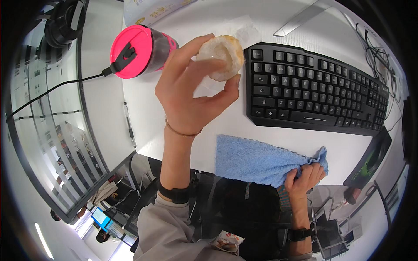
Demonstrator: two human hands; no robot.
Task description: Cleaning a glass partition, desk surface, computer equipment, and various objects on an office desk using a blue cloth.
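My left hand (192,84) holds a hollow, whitish piece with a yellowish rim (233,60), perhaps a crystal geode or a bitten bun; I cannot tell which. Thumb and fingers grip its edges, and one finger reaches into the hollow. Crumpled white tissue (249,34) lies just behind it. My right hand (305,179) is closed on the bunched right end of a blue terry cloth (248,160). The cloth's flat left part lies along the desk's front edge, below the black keyboard (307,88).
A tumbler with a pink lid (132,52) stands left of my left hand, a black cable at its lid. A pen (129,124) lies at the desk's left edge. A tissue pack (153,9) is at the back; a mouse pad (370,160) is at the right.
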